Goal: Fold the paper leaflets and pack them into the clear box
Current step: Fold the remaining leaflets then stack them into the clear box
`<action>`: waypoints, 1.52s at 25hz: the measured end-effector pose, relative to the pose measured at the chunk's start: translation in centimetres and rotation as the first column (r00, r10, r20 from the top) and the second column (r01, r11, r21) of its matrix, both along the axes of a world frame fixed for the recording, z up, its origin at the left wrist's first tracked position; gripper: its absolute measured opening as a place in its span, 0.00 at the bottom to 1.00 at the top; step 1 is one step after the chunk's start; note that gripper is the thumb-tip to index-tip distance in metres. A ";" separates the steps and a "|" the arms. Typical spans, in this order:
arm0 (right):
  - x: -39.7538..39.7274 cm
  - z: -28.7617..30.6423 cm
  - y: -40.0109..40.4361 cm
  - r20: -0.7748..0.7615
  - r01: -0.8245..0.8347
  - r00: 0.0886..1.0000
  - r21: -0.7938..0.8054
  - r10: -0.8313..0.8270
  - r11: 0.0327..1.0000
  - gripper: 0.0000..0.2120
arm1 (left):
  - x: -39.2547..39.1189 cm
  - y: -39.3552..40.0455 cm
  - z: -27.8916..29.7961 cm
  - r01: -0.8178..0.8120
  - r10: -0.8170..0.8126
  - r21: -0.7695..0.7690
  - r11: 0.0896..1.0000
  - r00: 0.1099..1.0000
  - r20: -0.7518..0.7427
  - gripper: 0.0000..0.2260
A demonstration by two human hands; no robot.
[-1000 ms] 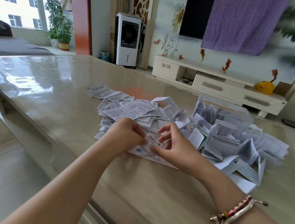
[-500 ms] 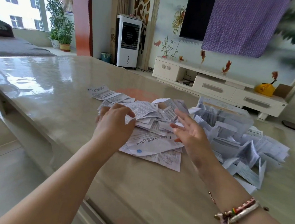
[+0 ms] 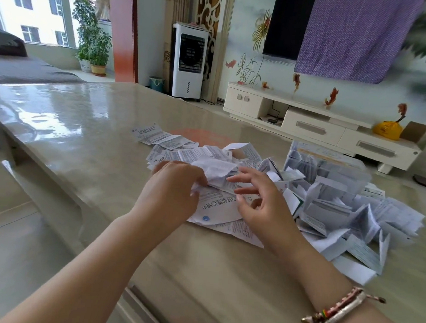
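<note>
1. Many leaflets remain loose on the table [image 3: 80,129]: a flat, unfolded spread [image 3: 182,149] lies at the far left of the pile, and a heap of folded ones [image 3: 343,219] lies to the right, outside the box.
2. Some packing looks done. The clear box [image 3: 327,168] stands at the far right side of the pile, and folded papers show through its walls. How full it is I cannot tell, since the wall is hazy and papers are banked against its near side.
3. The left hand [image 3: 171,186] has its fingers curled on a crumpled white leaflet [image 3: 216,170], pinching its left edge above the pile.
4. The right hand [image 3: 260,201] has its fingers spread and loose, with the fingertips [image 3: 231,179] at the right edge of that same leaflet. It grips nothing that I can see; whether the tips touch the paper is hard to tell.
5. Under both hands lies a large open sheet [image 3: 215,208] with bold print, flat on the table and not yet folded, with another printed sheet [image 3: 242,231] partly beneath it.
6. My judgement of the step in hand: one leaflet is being picked out or straightened for folding, so no fold on it is finished.
7. Left to do, as far as this view shows: fold the flat spread and the sheets under the hands, then move the folded heap into the box. The task seems to be somewhere in the middle, with more paper outside the box than visibly inside.
</note>
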State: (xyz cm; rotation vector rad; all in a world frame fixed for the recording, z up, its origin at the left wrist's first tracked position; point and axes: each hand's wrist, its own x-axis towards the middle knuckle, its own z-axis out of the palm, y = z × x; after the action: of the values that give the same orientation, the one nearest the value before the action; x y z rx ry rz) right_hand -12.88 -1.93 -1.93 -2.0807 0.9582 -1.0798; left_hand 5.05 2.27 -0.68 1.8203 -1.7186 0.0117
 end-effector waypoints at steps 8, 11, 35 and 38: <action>0.1 -1.0 -0.7 -0.180 0.019 0.983 -0.009 -0.021 1.000 0.06 | -1.2 1.4 0.2 0.250 -0.243 -0.013 0.968 0.923 -0.298 0.18; -0.1 -1.3 -1.4 -0.155 0.040 0.987 0.035 -0.034 0.999 0.03 | -0.4 1.6 -0.2 0.267 -0.255 0.006 0.964 0.926 -0.280 0.23; -1.0 -0.8 -0.9 -0.437 0.111 0.871 -0.270 -0.225 0.956 0.14 | 0.4 0.5 -2.2 0.248 -0.247 0.177 0.952 0.969 -0.027 0.09; -1.1 -0.6 -0.5 -0.455 -0.048 0.889 -0.204 -0.051 0.978 0.12 | 0.4 0.4 -2.3 0.264 -0.264 0.147 0.953 0.964 -0.025 0.12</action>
State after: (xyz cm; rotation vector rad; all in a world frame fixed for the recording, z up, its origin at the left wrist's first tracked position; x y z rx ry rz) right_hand -14.03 -2.40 -2.48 -2.5818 1.1011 -0.7192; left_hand 5.46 2.64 -2.96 1.6751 -1.9931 -0.2378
